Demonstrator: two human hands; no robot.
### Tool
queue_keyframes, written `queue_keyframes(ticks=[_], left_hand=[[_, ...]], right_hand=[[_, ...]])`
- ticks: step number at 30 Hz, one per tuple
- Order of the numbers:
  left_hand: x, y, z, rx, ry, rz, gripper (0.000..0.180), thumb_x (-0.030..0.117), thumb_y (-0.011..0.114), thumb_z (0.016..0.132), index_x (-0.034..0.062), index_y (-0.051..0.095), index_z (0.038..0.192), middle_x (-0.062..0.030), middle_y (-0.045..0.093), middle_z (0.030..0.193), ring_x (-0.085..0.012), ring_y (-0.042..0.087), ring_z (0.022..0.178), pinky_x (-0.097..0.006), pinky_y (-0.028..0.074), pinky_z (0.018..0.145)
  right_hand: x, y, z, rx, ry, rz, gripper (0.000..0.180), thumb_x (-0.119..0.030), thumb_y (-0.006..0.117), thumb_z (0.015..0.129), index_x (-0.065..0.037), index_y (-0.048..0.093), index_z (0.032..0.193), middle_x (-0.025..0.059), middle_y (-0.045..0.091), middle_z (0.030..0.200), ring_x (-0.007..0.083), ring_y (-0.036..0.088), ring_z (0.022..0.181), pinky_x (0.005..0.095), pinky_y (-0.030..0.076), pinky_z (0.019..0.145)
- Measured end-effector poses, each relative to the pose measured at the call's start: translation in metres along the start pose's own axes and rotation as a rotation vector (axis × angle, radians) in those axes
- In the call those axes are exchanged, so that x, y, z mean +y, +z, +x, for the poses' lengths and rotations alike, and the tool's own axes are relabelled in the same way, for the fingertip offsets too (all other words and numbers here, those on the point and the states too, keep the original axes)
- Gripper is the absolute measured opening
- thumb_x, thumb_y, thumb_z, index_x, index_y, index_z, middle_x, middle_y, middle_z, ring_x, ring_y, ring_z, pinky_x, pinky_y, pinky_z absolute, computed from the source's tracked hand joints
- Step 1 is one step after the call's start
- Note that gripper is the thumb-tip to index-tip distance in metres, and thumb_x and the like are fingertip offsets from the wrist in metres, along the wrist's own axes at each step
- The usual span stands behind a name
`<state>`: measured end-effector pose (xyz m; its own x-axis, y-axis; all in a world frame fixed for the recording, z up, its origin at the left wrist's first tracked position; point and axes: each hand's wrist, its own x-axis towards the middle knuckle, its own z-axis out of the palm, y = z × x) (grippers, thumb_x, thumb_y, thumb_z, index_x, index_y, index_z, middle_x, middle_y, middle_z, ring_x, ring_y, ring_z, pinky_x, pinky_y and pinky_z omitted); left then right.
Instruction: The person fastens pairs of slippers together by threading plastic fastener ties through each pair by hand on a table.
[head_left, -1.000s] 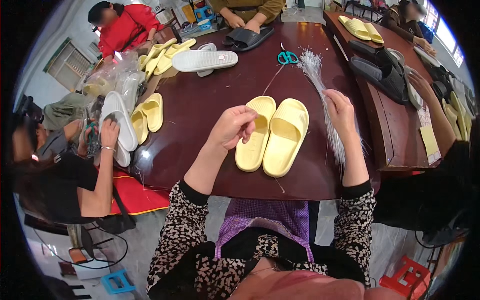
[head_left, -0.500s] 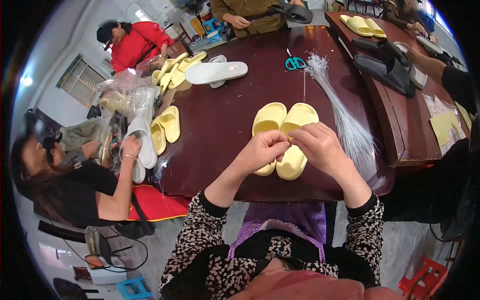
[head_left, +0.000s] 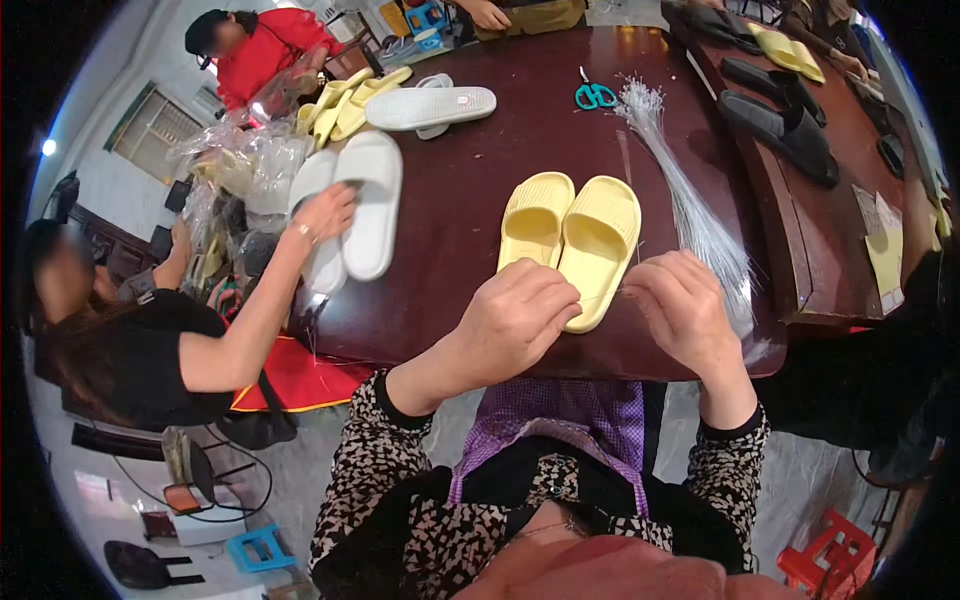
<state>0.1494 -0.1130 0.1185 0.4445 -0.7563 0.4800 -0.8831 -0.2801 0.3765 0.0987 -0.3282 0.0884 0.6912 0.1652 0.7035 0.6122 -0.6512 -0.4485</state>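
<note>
A pair of yellow slippers (head_left: 598, 232) lies side by side on the dark red table in front of me, toes away. My left hand (head_left: 522, 312) is closed in a pinch over the near end of the left slipper. To the right of the pair, my right hand (head_left: 690, 308) is pinched too, its fingertips a short way from the other hand's. Whatever thin thing either hand holds is too small to make out. Just beyond my right hand lies a fanned bundle of clear thin plastic strands (head_left: 690, 200), with green-handled scissors (head_left: 595, 96) past its far end.
At the left, a co-worker's hand (head_left: 328, 210) is on a pair of white slippers (head_left: 372, 205). Behind are grey-white slippers (head_left: 430, 108), yellow slippers (head_left: 345, 105) and clear plastic bags (head_left: 255, 165). Dark slippers (head_left: 780, 135) stand on the side table (head_left: 790, 230) at right.
My hands have parted from over the slippers, the right one moving rightward. At the left, the co-worker has brought the white slippers farther onto the table, over where a yellow pair showed.
</note>
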Motion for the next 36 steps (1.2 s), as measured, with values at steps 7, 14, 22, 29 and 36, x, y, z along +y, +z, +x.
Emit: queue_keyframes(ticks=[7,14,22,29,36], left_hand=[[-0.013,0.017,-0.017,-0.046,0.011,0.050,0.017,0.000,0.069,0.070,-0.0007,0.060,0.085,-0.0118,0.060,0.086,-0.0280,0.057,0.075,-0.035,0.048,0.067],[-0.028,0.039,-0.038,-0.082,-0.031,-0.017,0.016,0.001,0.067,0.068,0.0006,0.059,0.081,-0.0102,0.056,0.083,-0.0262,0.054,0.074,-0.035,0.046,0.066],[-0.029,0.036,-0.046,-0.170,-0.084,-0.107,0.012,0.001,0.067,0.071,-0.0021,0.060,0.081,-0.0120,0.060,0.082,-0.0276,0.058,0.076,-0.035,0.047,0.067],[-0.038,0.034,-0.041,-0.207,-0.059,-0.133,0.012,0.001,0.067,0.072,-0.0010,0.060,0.081,-0.0108,0.061,0.082,-0.0268,0.058,0.075,-0.034,0.047,0.067],[-0.034,0.024,-0.038,-0.145,0.021,-0.122,0.014,0.005,0.068,0.071,0.0013,0.060,0.081,-0.0089,0.059,0.082,-0.0253,0.056,0.073,-0.034,0.047,0.066]], right_hand=[[0.014,0.012,-0.018,-0.096,0.063,-0.015,0.014,0.001,0.066,0.068,-0.002,0.057,0.077,0.0084,0.057,0.072,0.0252,0.055,0.065,0.0337,0.043,0.060],[0.017,0.026,-0.036,-0.238,0.112,0.028,0.013,-0.002,0.067,0.069,-0.003,0.056,0.077,0.0082,0.058,0.072,0.0254,0.056,0.065,0.0343,0.043,0.061],[0.013,0.033,-0.049,-0.320,0.101,0.034,0.015,-0.005,0.068,0.070,-0.004,0.055,0.078,0.0075,0.058,0.072,0.0253,0.056,0.066,0.0347,0.043,0.060],[0.010,0.031,-0.045,-0.292,0.060,-0.004,0.013,-0.008,0.066,0.072,-0.004,0.055,0.075,0.0063,0.056,0.068,0.0225,0.055,0.063,0.0325,0.041,0.059],[-0.001,0.023,-0.040,-0.273,0.020,-0.035,0.013,-0.012,0.065,0.073,-0.005,0.054,0.073,0.0050,0.051,0.063,0.0195,0.052,0.059,0.0307,0.039,0.057]])
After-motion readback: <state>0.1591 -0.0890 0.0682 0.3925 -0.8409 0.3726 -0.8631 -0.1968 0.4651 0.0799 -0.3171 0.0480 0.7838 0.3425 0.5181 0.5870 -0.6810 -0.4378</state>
